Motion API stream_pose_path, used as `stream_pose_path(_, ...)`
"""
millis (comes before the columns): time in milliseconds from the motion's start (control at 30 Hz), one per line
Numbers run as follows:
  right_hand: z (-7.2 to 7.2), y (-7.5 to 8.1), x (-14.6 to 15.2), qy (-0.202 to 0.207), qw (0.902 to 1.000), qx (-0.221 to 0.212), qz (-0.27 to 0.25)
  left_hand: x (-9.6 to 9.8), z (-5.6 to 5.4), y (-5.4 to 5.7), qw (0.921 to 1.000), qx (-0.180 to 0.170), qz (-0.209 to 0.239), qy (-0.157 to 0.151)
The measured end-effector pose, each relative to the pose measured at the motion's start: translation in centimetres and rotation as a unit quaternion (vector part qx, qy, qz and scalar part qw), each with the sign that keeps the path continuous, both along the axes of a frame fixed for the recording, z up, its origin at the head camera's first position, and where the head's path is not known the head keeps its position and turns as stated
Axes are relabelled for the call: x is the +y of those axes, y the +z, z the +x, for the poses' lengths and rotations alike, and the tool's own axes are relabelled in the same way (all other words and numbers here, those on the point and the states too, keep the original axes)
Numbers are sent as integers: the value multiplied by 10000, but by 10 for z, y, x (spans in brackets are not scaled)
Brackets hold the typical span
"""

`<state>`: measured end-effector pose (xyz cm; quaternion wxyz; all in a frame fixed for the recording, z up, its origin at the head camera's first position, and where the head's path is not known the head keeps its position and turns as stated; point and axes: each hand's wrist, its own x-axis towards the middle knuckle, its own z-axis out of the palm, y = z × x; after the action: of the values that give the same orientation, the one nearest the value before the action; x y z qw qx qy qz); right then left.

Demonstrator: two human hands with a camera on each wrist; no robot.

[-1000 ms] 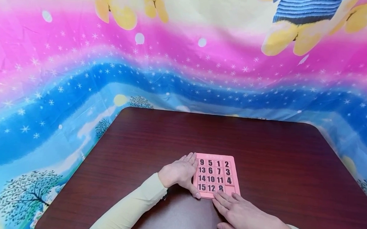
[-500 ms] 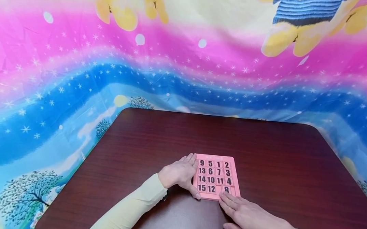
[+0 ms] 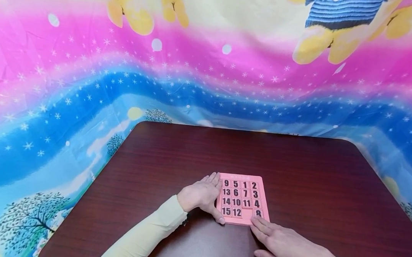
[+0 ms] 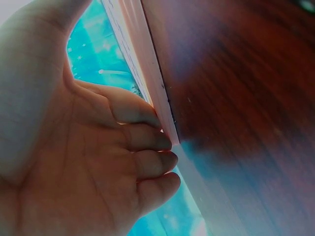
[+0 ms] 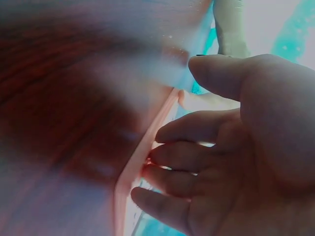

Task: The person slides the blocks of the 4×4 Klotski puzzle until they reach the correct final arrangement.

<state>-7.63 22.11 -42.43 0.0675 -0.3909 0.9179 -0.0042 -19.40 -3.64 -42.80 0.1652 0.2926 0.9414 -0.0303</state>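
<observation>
A pink number sliding puzzle [image 3: 264, 196] lies flat on the table, its tiles in a four-sided grid. The bottom row reads 15, 12, a vacant slot, then the 8 tile [image 3: 258, 213] at the right end. My left hand [image 3: 201, 193] rests against the puzzle's left side, fingers extended along it and thumb at the near left corner. Fingertips of my right hand [image 3: 284, 243] touch the lower part of the 8 tile and cover some of the near right frame. Its thumb stays apart from the puzzle. Both wrist views show the puzzle's pink side edge [image 4: 156, 73] beside the fingers.
The dark brown wooden table [image 3: 294, 159] extends behind and to both sides of the puzzle. A colourful patterned cloth [image 3: 194, 78] hangs beyond its far edge and down the sides.
The 8 tile has slid right along the bottom row into the corner, with my right fingertips moving along with it. The vacant slot is now left of it. My left hand has stayed put.
</observation>
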Motion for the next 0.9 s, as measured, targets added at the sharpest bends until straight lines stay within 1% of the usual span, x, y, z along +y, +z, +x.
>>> stream_pose_path(167, -1, 6, -10, 104, 9996, 241, -105, 0, 0, 0, 10000, -8, 19, -2)
stream_pose_path(233, -3, 8, -16, 174, 9993, 268, -178, 0, 0, -1, 10000, 4, 47, 4)
stream_pose_path(400, -7, 6, -31, 666, 9970, 357, -186, 1, -2, -3, 10000, 61, 55, -12)
stream_pose_path(467, -9, 3, -36, 871, 9948, 505, -177, 1, -1, -3, 10000, 84, 14, -25)
stream_pose_path(500, -9, 2, -38, 907, 9943, 535, -157, 1, -1, -3, 10000, 81, 1, -30)
stream_pose_path(633, -12, -1, -44, 977, 9919, 804, -85, 1, -1, -3, 10000, 72, -12, -47)
stream_pose_path(733, -13, -2, -45, 956, 9915, 879, 27, 0, 0, -3, 10000, 68, 0, -40)
stream_pose_path(900, -13, -3, -45, 969, 9902, 1008, 51, 0, 0, -2, 9999, 103, -51, -37)
